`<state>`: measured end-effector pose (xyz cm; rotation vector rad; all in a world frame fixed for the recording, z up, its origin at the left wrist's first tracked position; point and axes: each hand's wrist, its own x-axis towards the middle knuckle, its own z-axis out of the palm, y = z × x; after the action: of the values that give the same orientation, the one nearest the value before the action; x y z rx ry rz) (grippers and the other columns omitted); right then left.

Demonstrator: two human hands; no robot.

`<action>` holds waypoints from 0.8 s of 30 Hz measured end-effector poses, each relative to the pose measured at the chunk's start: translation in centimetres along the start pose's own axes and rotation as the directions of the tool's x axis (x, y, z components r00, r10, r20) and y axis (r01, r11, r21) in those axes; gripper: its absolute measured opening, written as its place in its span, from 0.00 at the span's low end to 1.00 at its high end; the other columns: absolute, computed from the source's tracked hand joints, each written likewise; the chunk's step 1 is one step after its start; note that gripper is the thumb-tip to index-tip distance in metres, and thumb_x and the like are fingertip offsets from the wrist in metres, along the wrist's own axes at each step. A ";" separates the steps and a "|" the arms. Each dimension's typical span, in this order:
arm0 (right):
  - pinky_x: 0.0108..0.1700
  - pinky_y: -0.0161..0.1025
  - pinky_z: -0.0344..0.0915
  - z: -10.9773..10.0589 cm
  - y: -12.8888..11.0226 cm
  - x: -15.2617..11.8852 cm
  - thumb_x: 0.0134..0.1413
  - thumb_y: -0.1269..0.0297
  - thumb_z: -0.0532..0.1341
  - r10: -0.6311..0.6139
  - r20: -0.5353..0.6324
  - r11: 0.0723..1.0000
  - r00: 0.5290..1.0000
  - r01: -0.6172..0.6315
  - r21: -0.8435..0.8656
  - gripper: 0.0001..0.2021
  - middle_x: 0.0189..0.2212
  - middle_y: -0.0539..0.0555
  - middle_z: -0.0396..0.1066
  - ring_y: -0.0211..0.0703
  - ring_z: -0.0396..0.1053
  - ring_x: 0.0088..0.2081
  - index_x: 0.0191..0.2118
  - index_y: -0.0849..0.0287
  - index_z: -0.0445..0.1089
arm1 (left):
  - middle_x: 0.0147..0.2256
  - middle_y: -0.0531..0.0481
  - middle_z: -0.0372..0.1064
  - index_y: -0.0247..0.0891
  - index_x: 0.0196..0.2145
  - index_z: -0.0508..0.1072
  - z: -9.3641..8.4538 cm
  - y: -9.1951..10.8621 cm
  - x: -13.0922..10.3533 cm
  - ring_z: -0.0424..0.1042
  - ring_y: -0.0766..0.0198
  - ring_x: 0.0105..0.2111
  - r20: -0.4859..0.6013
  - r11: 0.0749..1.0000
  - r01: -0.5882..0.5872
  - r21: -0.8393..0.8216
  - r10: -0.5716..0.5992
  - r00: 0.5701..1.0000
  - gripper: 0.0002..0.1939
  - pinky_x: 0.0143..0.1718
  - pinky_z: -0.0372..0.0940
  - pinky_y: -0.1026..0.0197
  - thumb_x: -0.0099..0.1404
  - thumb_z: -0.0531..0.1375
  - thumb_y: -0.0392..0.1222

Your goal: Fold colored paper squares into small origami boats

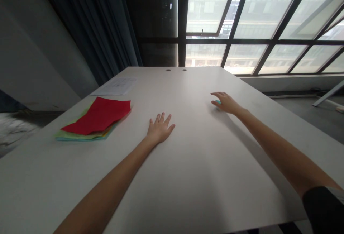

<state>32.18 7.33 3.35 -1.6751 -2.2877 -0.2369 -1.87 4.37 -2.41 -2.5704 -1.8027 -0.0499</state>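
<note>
My left hand (pixel 159 128) lies flat, palm down, on the white table (pixel 172 176), with its fingers spread and nothing in them. To the right and farther out, my right hand (pixel 225 103) hovers just over the tabletop, thumb and fingers apart. A small teal thing (pixel 218 101) shows between that thumb and the fingers; most of it is hidden, so I cannot tell its kind or whether the hand touches it. Left of my left hand, a red sheet (pixel 100 115) lies askew on a stack of green, yellow and blue sheets (pixel 77 138).
A printed white paper (pixel 115 86) lies at the table's far left edge. Two round dark spots (pixel 168 70) sit near the far edge. Beyond the table are a dark blue curtain (pixel 94 22) and large framed windows (pixel 206 4).
</note>
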 end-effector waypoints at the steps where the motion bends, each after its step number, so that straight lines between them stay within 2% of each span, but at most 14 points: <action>1: 0.55 0.48 0.52 0.4 -1.7 -0.7 0.56 0.51 0.45 -0.022 0.018 0.999 1.000 0.021 0.038 0.27 0.55 0.58 0.57 0.49 0.53 0.56 0.58 0.61 0.51 | 0.61 0.41 0.37 0.45 0.60 0.43 -0.1 0.0 -0.1 0.38 0.49 0.60 -0.005 1.000 -0.003 -0.001 0.003 1.000 0.32 0.53 0.41 0.37 0.62 0.35 0.60; 4: 0.59 0.57 0.39 1.9 -6.0 -2.9 0.56 0.46 0.39 -0.046 0.178 0.996 0.983 0.031 0.089 0.30 0.61 0.55 0.45 0.51 0.41 0.61 0.61 0.56 0.41 | 0.61 0.41 0.38 0.45 0.60 0.44 -0.3 -0.1 -0.2 0.38 0.49 0.60 -0.007 1.000 -0.001 0.001 0.001 1.000 0.32 0.53 0.41 0.38 0.62 0.35 0.60; 6: 0.58 0.60 0.36 2.8 -7.7 -4.2 0.55 0.44 0.36 -0.022 0.295 0.994 0.955 -0.009 0.105 0.33 0.62 0.54 0.40 0.53 0.35 0.62 0.62 0.56 0.38 | 0.62 0.42 0.37 0.45 0.60 0.43 -0.4 -0.2 -0.3 0.38 0.49 0.60 0.001 1.000 0.003 0.001 -0.003 1.000 0.32 0.53 0.41 0.38 0.62 0.35 0.60; 8: 0.58 0.60 0.35 3.4 -8.5 -5.1 0.55 0.43 0.35 -0.013 0.358 0.993 0.934 -0.029 0.112 0.34 0.62 0.55 0.38 0.53 0.34 0.62 0.62 0.56 0.37 | 0.62 0.42 0.37 0.45 0.60 0.44 -0.4 -0.2 -0.4 0.38 0.49 0.60 0.005 1.000 0.003 -0.002 -0.003 1.000 0.32 0.54 0.41 0.38 0.62 0.35 0.60; 12: 0.58 0.57 0.37 3.8 -8.9 -5.7 0.54 0.42 0.35 0.003 0.362 0.994 0.932 -0.042 0.099 0.34 0.62 0.56 0.37 0.51 0.35 0.62 0.62 0.56 0.38 | 0.62 0.43 0.38 0.45 0.60 0.45 -0.6 0.1 -0.5 0.38 0.50 0.60 0.007 1.000 0.006 -0.024 -0.006 1.000 0.32 0.54 0.42 0.39 0.62 0.36 0.60; 15: 0.59 0.56 0.38 3.8 -9.0 -5.8 0.55 0.43 0.36 0.008 0.346 0.994 0.938 -0.044 0.096 0.33 0.62 0.56 0.38 0.51 0.36 0.62 0.62 0.55 0.39 | 0.60 0.44 0.45 0.45 0.58 0.52 -1.8 -0.5 -0.5 0.44 0.51 0.59 -0.004 0.999 0.000 -0.034 -0.001 1.000 0.30 0.53 0.46 0.42 0.62 0.38 0.59; 16: 0.59 0.56 0.38 3.8 -9.1 -5.8 0.55 0.43 0.36 0.007 0.342 0.994 0.940 -0.044 0.099 0.33 0.62 0.57 0.38 0.51 0.36 0.62 0.62 0.55 0.40 | 0.58 0.44 0.50 0.44 0.56 0.56 -2.5 -1.1 -0.5 0.46 0.52 0.58 -0.017 1.000 0.000 -0.022 -0.001 1.000 0.29 0.53 0.47 0.44 0.62 0.39 0.58; 17: 0.58 0.56 0.39 3.7 -9.1 -5.8 0.55 0.43 0.37 0.006 0.336 0.994 0.942 -0.043 0.104 0.33 0.62 0.57 0.39 0.52 0.36 0.62 0.62 0.55 0.40 | 0.56 0.45 0.54 0.43 0.53 0.60 -3.3 -2.0 -0.5 0.46 0.52 0.58 -0.073 1.000 0.021 0.019 -0.020 0.997 0.26 0.54 0.46 0.44 0.63 0.40 0.55; 20: 0.58 0.58 0.40 3.7 -9.2 -5.9 0.55 0.43 0.38 -0.002 0.315 0.992 0.949 -0.037 0.118 0.32 0.62 0.57 0.40 0.53 0.38 0.62 0.62 0.54 0.42 | 0.55 0.41 0.54 0.40 0.52 0.62 -5.8 -5.6 -0.7 0.42 0.45 0.59 -0.254 0.966 0.204 0.160 -0.160 0.954 0.24 0.53 0.43 0.38 0.59 0.48 0.49; 22: 0.57 0.58 0.40 3.7 -9.2 -5.9 0.55 0.43 0.39 -0.003 0.307 0.992 0.952 -0.036 0.123 0.32 0.62 0.57 0.40 0.53 0.38 0.62 0.62 0.54 0.42 | 0.56 0.36 0.52 0.37 0.52 0.61 -7.1 -8.5 -1.0 0.45 0.39 0.57 -0.267 0.904 0.390 0.173 -0.338 0.902 0.26 0.49 0.48 0.37 0.56 0.51 0.48; 24: 0.58 0.57 0.41 3.6 -9.2 -5.9 0.55 0.43 0.39 -0.002 0.304 0.991 0.953 -0.038 0.126 0.32 0.62 0.57 0.41 0.53 0.38 0.62 0.62 0.54 0.42 | 0.56 0.31 0.50 0.33 0.53 0.60 -7.7 -11.0 -1.3 0.48 0.34 0.55 -0.220 0.822 0.550 0.149 -0.514 0.829 0.28 0.45 0.53 0.37 0.55 0.52 0.46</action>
<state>24.56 0.26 -1.64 -1.7662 -2.4385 0.1859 -12.85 6.79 5.06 -1.7901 -2.2555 -0.0746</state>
